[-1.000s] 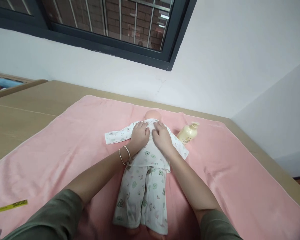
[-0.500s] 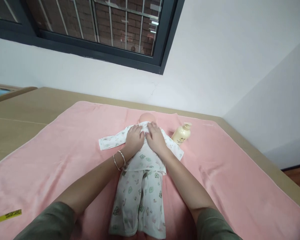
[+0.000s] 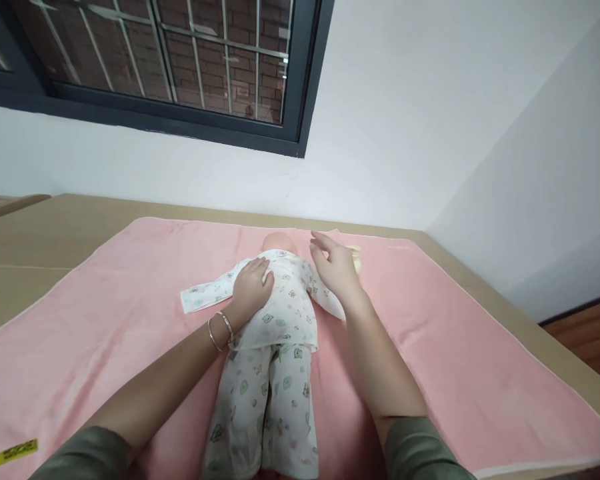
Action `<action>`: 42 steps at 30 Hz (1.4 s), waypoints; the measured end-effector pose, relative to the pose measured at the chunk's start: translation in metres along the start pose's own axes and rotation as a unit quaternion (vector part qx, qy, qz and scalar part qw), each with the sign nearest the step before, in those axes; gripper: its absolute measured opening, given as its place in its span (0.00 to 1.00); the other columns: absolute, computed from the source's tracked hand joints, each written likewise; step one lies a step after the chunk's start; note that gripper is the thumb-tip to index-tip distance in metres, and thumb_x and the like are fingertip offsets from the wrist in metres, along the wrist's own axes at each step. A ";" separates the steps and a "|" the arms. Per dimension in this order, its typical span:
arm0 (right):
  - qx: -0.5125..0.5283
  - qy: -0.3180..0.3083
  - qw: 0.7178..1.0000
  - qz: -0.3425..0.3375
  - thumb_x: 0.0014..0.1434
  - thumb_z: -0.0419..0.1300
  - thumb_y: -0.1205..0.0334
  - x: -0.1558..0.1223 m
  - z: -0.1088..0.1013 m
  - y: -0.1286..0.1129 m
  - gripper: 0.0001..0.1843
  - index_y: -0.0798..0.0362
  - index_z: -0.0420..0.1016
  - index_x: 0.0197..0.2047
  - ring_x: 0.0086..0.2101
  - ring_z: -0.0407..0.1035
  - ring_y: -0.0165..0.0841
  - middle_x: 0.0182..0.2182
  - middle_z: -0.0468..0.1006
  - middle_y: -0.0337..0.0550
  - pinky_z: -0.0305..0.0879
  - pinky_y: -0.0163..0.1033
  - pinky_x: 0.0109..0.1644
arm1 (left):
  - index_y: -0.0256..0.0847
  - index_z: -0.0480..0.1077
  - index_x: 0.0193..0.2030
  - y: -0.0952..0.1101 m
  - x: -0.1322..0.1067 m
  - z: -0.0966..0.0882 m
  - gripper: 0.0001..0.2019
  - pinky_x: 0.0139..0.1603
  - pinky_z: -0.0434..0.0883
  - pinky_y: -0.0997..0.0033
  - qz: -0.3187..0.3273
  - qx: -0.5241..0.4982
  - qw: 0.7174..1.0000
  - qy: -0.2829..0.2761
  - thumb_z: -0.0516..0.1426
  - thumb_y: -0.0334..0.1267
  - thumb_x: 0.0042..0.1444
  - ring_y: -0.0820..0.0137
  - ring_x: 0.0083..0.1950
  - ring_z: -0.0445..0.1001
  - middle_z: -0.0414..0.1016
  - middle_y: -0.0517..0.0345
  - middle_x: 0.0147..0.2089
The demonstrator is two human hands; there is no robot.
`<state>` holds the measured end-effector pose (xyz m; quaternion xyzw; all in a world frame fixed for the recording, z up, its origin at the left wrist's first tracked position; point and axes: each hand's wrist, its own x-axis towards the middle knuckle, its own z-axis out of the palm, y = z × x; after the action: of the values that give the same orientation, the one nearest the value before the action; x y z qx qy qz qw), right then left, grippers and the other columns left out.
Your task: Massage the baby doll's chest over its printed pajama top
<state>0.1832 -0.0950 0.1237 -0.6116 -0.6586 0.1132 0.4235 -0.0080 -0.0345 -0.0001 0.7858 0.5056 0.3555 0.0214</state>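
A baby doll (image 3: 277, 241) lies face down on a pink towel (image 3: 430, 333), dressed in a white printed top (image 3: 280, 310) and matching trousers (image 3: 265, 407). My left hand (image 3: 251, 285), with two bangles at the wrist, rests flat on the doll's left shoulder, fingers together. My right hand (image 3: 334, 265) hovers lifted just right of the doll's shoulder, fingers stretched and apart, holding nothing. A cream lotion bottle (image 3: 356, 254) lies right behind that hand, mostly hidden by it.
The towel covers a tan wooden table (image 3: 55, 227) set against a white wall under a dark-framed window (image 3: 180, 73). A yellow measuring tape (image 3: 7, 453) lies at the towel's near left edge. The table's right edge drops to a wooden floor (image 3: 590, 340).
My right hand has lifted off the doll's back and moved right toward the bottle, now covering it. My left hand stays on the doll. The view has turned rightward.
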 end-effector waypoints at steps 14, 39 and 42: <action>0.073 0.209 0.975 -0.003 0.69 0.52 0.49 -0.032 -0.120 0.018 0.23 0.46 0.73 0.62 0.52 0.78 0.42 0.53 0.81 0.48 0.71 0.59 0.62 | 0.36 0.79 0.34 0.024 -0.010 -0.052 0.24 0.55 0.75 0.48 -0.057 0.183 0.975 -0.112 0.45 0.47 0.66 0.45 0.53 0.78 0.82 0.36 0.44; -0.392 -0.165 0.904 0.042 0.65 0.48 0.69 0.016 -0.047 0.043 0.32 0.70 0.61 0.70 0.71 0.54 0.52 0.70 0.61 0.71 0.48 0.57 0.73 | 0.30 0.51 0.76 0.160 0.093 -0.011 0.41 0.64 0.74 0.50 -0.315 -0.670 0.627 -0.242 0.27 0.53 0.67 0.56 0.69 0.71 0.67 0.32 0.70; -0.416 -0.159 0.894 0.053 0.68 0.46 0.67 0.015 -0.043 0.039 0.32 0.71 0.57 0.72 0.72 0.51 0.52 0.72 0.57 0.70 0.47 0.57 0.74 | 0.29 0.49 0.77 0.148 0.083 -0.020 0.39 0.65 0.75 0.54 -0.329 -0.687 0.599 -0.248 0.29 0.52 0.67 0.58 0.69 0.71 0.64 0.32 0.72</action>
<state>0.2422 -0.0886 0.1299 -0.7401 -0.6703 -0.0534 0.0135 0.1150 -0.0459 0.1173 0.3776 0.3120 0.3583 0.7948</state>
